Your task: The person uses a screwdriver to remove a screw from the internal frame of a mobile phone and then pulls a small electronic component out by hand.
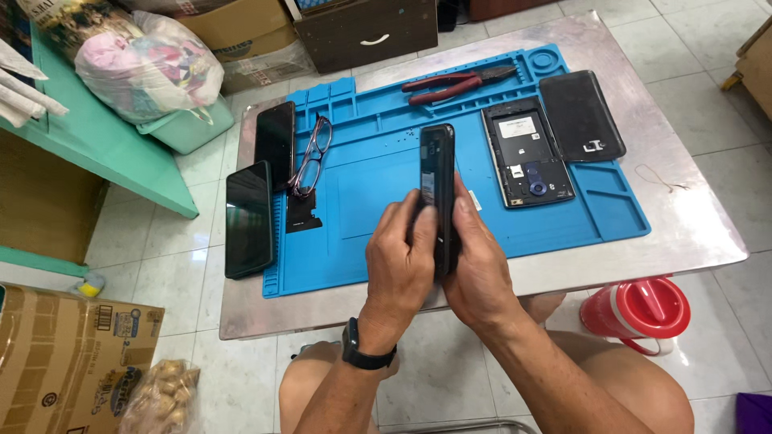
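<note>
A black phone [437, 165] stands on edge above the blue work mat [378, 193], gripped from both sides. My left hand [399, 261], with a black watch on its wrist, holds the phone's left side. My right hand [476, 261] clasps its right side and lower end. To the right, an opened phone body [527, 153] lies flat on the mat with its insides showing. Its black back cover [581, 116] lies next to it.
Red-handled pliers [450, 84] lie at the mat's far edge. Glasses [310, 157] and two dark phones [249, 217] [276, 141] sit on the left of the metal table [691, 233]. A red jug [639, 313] stands on the floor at right; cardboard boxes [64, 354] at left.
</note>
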